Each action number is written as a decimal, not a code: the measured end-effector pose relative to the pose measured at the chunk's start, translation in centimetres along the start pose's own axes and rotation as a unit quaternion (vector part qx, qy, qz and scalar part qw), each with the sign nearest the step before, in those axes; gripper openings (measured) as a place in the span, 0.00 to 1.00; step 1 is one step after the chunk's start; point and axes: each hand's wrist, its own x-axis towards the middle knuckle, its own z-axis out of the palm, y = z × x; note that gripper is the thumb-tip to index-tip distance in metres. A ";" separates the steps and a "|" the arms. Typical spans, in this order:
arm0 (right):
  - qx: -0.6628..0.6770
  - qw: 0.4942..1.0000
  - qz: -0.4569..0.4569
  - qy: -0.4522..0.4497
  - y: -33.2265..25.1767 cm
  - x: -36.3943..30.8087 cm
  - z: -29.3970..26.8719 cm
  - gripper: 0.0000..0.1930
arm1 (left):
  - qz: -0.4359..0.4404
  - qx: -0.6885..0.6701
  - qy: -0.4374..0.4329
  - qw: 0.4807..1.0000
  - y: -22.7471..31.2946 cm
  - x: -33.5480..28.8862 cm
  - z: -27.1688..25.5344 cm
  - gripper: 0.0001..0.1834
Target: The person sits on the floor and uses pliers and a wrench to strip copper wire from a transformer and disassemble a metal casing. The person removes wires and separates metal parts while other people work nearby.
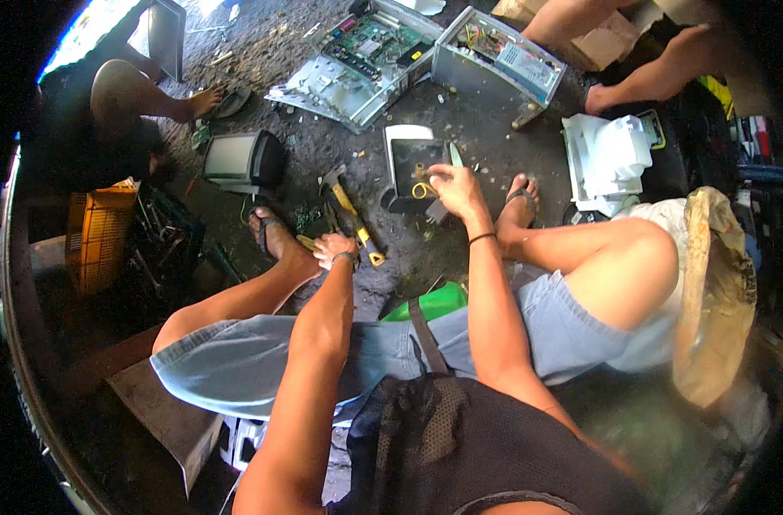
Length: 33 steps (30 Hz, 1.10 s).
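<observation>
My right hand (460, 190) is over a dark, white-edged panel (407, 136) on the ground, its fingers curled and drawn together. A yellow ring (421, 190) sits just by its fingertips, and a pale green pointed piece (455, 154) shows above the knuckles. What these fingers grip is hidden. Beside my left foot, my left hand (334, 249) is closed, with a yellow tool end (306, 243) showing at its fingers and a bit of white below. The rest of that item is covered. A hammer (350, 211) with a yellow-and-black handle lies between my hands.
An opened computer case (374, 51) with a green circuit board lies ahead, beside a metal case (494, 69) of wires. A grey box-like device (241, 159) and orange crate (101, 232) are left. White plastic parts (606, 159) stand right. Other people's legs reach in at both sides.
</observation>
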 end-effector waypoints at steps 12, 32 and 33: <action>-0.014 0.999 0.039 0.013 -2.3 -0.7 -1.4 0.16 | -0.009 -0.373 -0.124 0.920 -1.7 3.8 -0.3 0.13; -0.008 0.998 0.047 -0.046 -1.4 0.8 -1.1 0.16 | 0.620 -0.239 -0.096 0.741 6.0 -3.5 -18.9 0.36; 0.010 0.998 0.043 -0.052 -1.1 0.9 -1.3 0.16 | 0.592 -0.100 -0.004 0.800 5.9 -3.8 -18.0 0.38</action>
